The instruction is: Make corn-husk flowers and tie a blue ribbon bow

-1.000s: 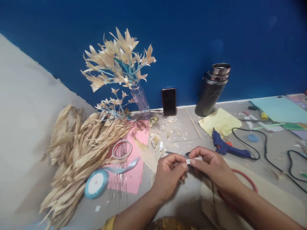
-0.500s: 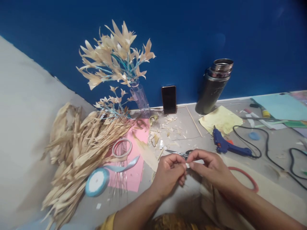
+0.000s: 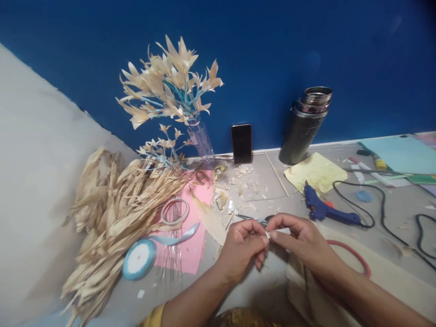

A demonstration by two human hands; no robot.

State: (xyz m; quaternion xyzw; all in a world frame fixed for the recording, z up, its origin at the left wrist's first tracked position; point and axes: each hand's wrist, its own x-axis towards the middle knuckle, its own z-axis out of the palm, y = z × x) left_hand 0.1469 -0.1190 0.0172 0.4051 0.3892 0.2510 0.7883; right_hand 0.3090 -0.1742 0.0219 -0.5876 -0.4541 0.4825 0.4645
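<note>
Well off the back edge of the bench (image 3: 247, 290), left hand (image 3: 238, 252) and right hand (image 3: 301, 240) — nearly touching — pinch a white strip (image 3: 283, 230).

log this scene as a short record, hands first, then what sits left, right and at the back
right hand: pinching a white strip
left hand: at the strip's end, grip partly hidden
just beyond: scissors, partly covered
left: husks, ribbon roll, tape, pink paper
right: glue gun, yellow paper
back: flowers in vase, phone, flask
</note>
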